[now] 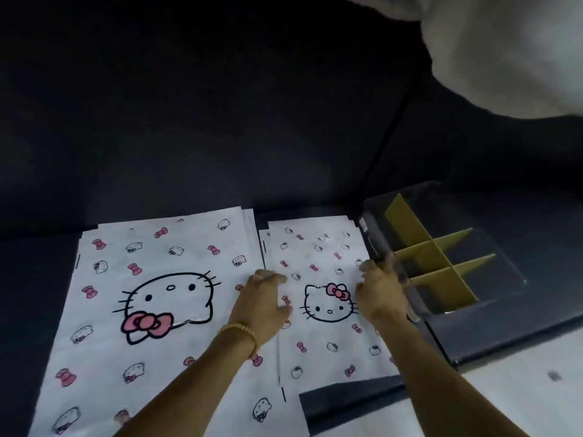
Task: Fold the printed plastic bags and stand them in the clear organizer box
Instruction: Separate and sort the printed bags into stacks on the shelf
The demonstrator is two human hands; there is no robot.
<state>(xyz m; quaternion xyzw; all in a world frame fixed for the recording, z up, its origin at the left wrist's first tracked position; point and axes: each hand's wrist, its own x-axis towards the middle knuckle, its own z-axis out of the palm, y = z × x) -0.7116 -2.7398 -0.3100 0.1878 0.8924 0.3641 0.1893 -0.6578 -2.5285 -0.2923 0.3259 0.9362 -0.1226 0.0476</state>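
Observation:
Two stacks of white plastic bags printed with cat faces and pink bows lie flat on a dark surface. The large stack (151, 298) is on the left, the smaller stack (318, 298) on the right. My left hand (265, 302) rests on the left edge of the smaller stack, fingers bent onto the top bag. My right hand (381, 294) touches that stack's right edge, fingers curled at the edge, close to the clear organizer box (504, 279). The box stands to the right and has tan cardboard dividers (435, 260); no bags are visible in its compartments.
A dark wall or panel rises behind the stacks. A white cloth mass (511, 52) hangs at the upper right. The dark surface's front edge (457, 362) runs near the box, with a pale floor (520, 389) beyond it at the lower right.

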